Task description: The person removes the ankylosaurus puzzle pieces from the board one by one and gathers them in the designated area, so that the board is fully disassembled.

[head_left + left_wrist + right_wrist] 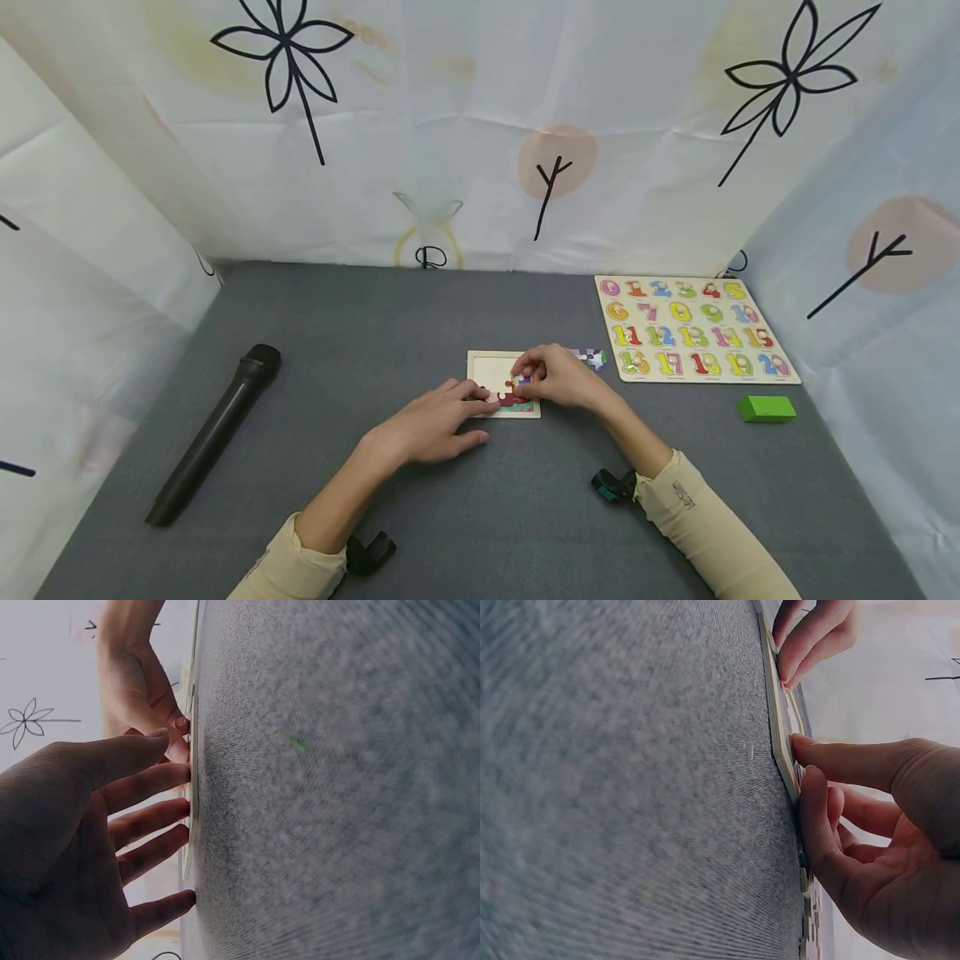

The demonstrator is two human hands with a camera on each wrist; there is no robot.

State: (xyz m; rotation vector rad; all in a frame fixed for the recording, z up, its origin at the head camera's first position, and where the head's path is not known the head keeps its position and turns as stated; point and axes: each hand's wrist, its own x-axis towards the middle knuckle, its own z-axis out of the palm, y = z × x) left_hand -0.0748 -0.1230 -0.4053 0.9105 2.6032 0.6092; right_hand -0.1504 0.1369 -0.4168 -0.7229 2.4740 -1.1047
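Note:
A small jigsaw puzzle board (487, 367) with a pale wooden tray lies mid-table, with colourful pieces (513, 400) set along its lower right part. My left hand (438, 421) rests at its left side, fingers spread and fairly straight, fingertips touching the pieces and the lower edge. From the right, my right hand (558, 377) reaches over the board. Its thumb and fingers pinch a small purple-and-white puzzle piece (522, 380), mostly covered by the fingertips. In the right wrist view, the right hand's thumb (855, 761) is low over the board's rim (782, 742).
Loose puzzle pieces (592, 358) lie just behind the right hand. A number board (660, 360) stands out at the back right, with a green block (767, 408) in front of it. A black microphone (213, 437) lies on the left of the grey table (360, 317).

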